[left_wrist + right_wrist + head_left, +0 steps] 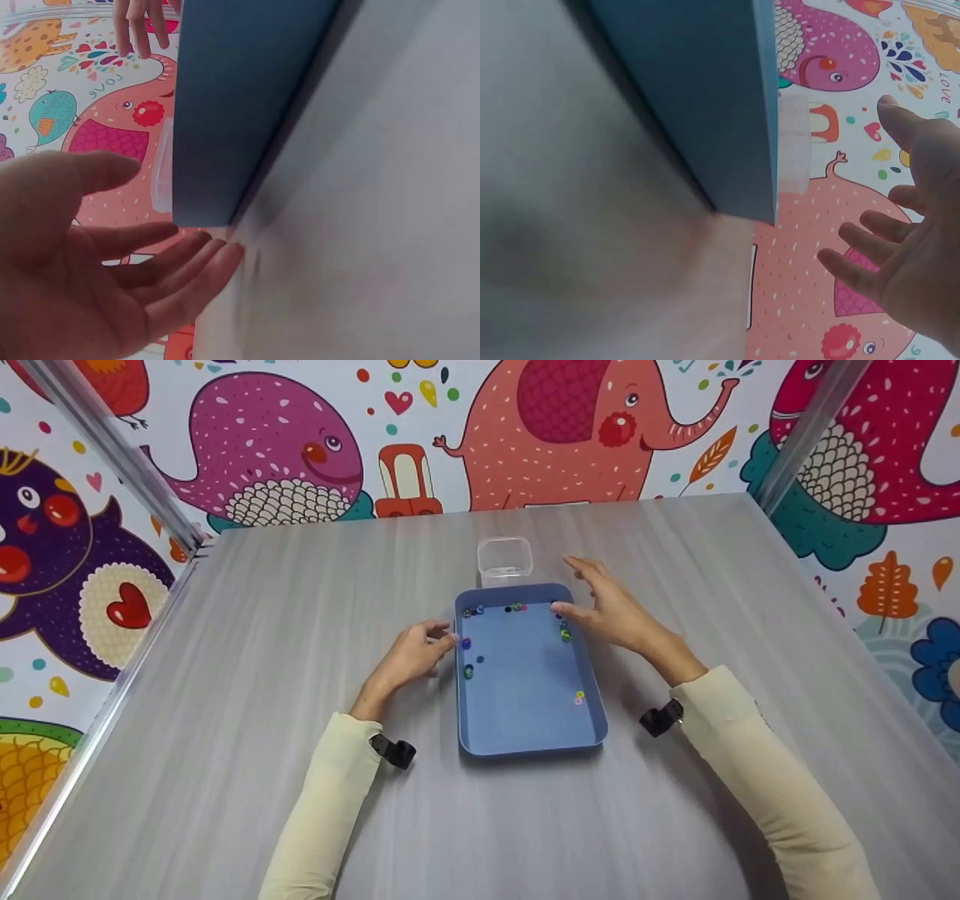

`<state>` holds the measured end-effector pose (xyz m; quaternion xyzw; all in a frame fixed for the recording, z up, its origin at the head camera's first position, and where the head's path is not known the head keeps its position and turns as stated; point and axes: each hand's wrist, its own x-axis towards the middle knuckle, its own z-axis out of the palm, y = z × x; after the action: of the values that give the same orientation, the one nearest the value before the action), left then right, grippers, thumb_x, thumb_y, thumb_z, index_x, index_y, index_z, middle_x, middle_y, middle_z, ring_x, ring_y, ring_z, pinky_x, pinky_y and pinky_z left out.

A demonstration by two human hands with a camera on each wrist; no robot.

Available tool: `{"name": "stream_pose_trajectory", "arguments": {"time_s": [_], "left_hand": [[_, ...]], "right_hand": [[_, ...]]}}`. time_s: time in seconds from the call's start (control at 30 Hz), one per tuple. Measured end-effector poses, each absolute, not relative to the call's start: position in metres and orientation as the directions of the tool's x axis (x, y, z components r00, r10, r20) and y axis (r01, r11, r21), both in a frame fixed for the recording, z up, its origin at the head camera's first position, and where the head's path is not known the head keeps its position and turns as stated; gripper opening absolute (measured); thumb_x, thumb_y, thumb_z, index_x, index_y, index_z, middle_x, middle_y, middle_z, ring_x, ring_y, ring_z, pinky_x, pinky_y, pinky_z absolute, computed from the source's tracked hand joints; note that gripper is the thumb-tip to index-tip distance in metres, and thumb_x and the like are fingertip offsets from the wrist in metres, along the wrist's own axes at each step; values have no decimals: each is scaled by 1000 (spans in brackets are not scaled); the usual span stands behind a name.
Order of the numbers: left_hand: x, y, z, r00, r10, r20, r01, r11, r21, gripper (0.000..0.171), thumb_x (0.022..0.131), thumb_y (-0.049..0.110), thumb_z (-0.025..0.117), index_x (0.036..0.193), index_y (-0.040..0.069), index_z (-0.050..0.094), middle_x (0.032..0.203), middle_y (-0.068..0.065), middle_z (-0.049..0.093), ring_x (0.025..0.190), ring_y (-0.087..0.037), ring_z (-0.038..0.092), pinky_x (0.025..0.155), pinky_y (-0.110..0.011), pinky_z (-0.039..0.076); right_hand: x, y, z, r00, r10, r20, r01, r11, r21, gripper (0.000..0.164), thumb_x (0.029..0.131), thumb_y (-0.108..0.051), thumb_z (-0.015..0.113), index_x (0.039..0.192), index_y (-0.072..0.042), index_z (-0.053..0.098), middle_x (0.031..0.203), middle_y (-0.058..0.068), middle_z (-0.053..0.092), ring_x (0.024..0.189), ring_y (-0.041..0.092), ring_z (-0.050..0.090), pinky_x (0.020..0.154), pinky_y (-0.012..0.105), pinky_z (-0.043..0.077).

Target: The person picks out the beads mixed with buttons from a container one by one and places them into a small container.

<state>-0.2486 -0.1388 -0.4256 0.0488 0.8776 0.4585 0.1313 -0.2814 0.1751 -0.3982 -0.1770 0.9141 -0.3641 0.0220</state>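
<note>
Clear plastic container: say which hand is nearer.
Right. The right hand is right of the clear plastic container, apart from it; the left hand is farther away, at the left side of the blue tray.

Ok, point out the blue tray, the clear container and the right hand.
Blue tray [525, 682]: head view, bare middle of its floor.
Clear container [505, 580]: head view, its near wall.
Right hand [616, 609]: head view, back of the hand.

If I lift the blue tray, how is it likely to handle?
The blue tray is probably stiff, since its walls stand straight. The small coloured pieces scattered inside would likely slide or roll if it tilts, though the raised walls should probably contain slight shifts.
</note>
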Motion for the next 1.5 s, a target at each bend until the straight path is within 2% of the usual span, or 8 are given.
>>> {"name": "stream_pose_trajectory", "arguments": {"time_s": [0.13, 0.3, 0.47, 0.67, 0.93, 1.2, 1.5], "left_hand": [[-249, -135, -427, -948, 182, -261, -135, 512, 848, 52, 104, 25, 54, 148, 1, 43, 140, -21, 56, 118, -32, 63, 76, -33, 65], [-251, -135, -428, -931, 132, -340, -258, 419, 870, 52, 103, 20, 55, 149, 1, 41, 136, -22, 58, 113, -32, 66, 65, -31, 65], [-251, -136, -430, -918, 133, -375, -312, 344, 886, 50, 102, 16, 57, 148, 1, 43, 133, -24, 59, 111, -32, 68, 60, -29, 64], [-253, -134, -433, -905, 158, -394, -344, 269, 900, 49, 102, 13, 57, 147, 1, 44, 133, -24, 61, 114, -33, 68, 60, -29, 64], [-252, -132, -437, -902, 182, -392, -348, 231, 908, 46, 101, 11, 57, 145, 2, 47, 131, -25, 63, 108, -29, 69, 59, -30, 64], [-251, -134, -439, -900, 202, -386, -348, 198, 916, 45, 102, 10, 55, 146, 2, 46, 132, -26, 63, 111, -31, 69, 62, -32, 65], [-253, -134, -439, -896, 204, -395, -364, 174, 915, 46, 103, 11, 56, 147, 2, 45, 133, -26, 62, 113, -32, 68, 65, -34, 65]], "right_hand": [[-277, 168, -396, -938, -340, 63, -275, 623, -732, 87, 91, -41, 73, 159, -15, 25, 160, 16, 33, 144, 37, 40, 113, 58, 44], [-273, 158, -392, -934, -358, -11, -214, 580, -786, 82, 91, -31, 75, 157, -14, 29, 159, 13, 36, 141, 36, 44, 106, 55, 52], [-271, 152, -389, -922, -378, -83, -160, 567, -808, 77, 91, -27, 76, 155, -13, 35, 156, 14, 42, 138, 35, 49, 104, 54, 54], [-269, 145, -386, -901, -409, -146, -111, 542, -833, 71, 90, -25, 77, 150, -11, 43, 150, 15, 50, 125, 31, 58, 99, 48, 57], [-269, 134, -384, -873, -432, -225, -19, 490, -871, 65, 90, -21, 77, 147, -9, 48, 147, 17, 53, 116, 30, 64, 87, 34, 63], [-269, 121, -384, -849, -460, -260, -7, 500, -866, 61, 90, -25, 77, 144, -11, 52, 145, 16, 53, 116, 31, 65, 85, 35, 64], [-271, 109, -387, -832, -462, -306, 36, 507, -861, 51, 91, -21, 75, 137, -7, 59, 131, 14, 62, 116, 34, 67, 80, 34, 65]]}}
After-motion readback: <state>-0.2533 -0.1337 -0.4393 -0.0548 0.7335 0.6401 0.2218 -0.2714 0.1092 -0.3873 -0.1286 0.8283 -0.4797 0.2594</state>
